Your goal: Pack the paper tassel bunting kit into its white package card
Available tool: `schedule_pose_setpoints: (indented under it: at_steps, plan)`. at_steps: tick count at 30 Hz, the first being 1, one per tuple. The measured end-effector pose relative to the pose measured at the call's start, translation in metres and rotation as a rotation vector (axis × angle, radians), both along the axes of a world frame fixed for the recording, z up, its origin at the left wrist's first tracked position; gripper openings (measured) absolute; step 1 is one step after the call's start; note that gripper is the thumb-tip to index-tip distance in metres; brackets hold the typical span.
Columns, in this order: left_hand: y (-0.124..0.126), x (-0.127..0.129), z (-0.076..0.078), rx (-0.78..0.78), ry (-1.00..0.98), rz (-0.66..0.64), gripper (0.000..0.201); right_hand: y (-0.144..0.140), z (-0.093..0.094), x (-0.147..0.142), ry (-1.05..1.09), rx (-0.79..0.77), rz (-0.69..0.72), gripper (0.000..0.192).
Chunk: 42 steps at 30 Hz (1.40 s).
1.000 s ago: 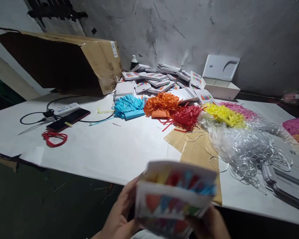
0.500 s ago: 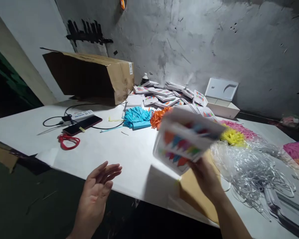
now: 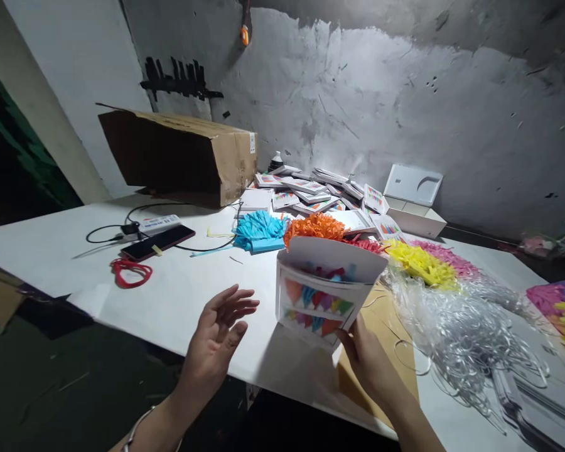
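My right hand [image 3: 365, 355] grips the lower right corner of a white printed box [image 3: 311, 306]. Its top flap stands open toward the wall, and bits of coloured material show inside the opening. Coloured pennant shapes are printed across its front. To the left of the box, my left hand [image 3: 221, 326] hovers over the table's front edge with fingers apart, holding nothing and not touching the box. Beneath my right hand lies a flat tan sheet [image 3: 398, 351]. Behind the box are bundles of blue strips [image 3: 260, 231] and orange strips [image 3: 313, 227].
A pile of similar flat boxes [image 3: 311, 188] lies by the wall, beside an open cardboard carton [image 3: 238, 163]. A phone [image 3: 162, 243] and red scissors [image 3: 130, 274] rest on the left. Clear cord [image 3: 471, 333], yellow strips [image 3: 421, 262] and an open white box [image 3: 414, 216] are on the right.
The printed box has come down closer to the table and turned more upright, its opening facing up. My left hand has moved right, toward it. The view has shifted slightly.
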<state>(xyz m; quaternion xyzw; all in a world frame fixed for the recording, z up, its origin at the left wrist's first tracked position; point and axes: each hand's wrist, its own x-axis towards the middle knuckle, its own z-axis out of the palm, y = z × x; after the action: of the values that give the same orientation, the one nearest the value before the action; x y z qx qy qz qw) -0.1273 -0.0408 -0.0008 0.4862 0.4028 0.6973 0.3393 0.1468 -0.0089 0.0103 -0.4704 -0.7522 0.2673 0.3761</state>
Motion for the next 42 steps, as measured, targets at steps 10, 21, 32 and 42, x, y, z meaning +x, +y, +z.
schedule_pose_setpoints:
  at_steps: [10, 21, 32, 42]
  plan:
    - [0.017, 0.0, 0.007, 0.093, 0.129, -0.073, 0.045, -0.008, -0.004, 0.0, 0.01, -0.034, 0.081, 0.031]
    - [-0.028, 0.018, 0.008, 0.219, 0.404, -0.162, 0.067, -0.079, -0.028, 0.01, 0.408, -0.086, 0.113, 0.056]
    - [-0.039, 0.03, -0.065, -0.16, 0.374, -0.346, 0.057, -0.108, -0.081, 0.018, 0.298, -0.025, -0.151, 0.05]
    - [-0.004, 0.031, -0.007, -0.288, 0.301, -0.5, 0.008, -0.114, -0.05, 0.023, 0.416, 0.132, -0.103, 0.025]
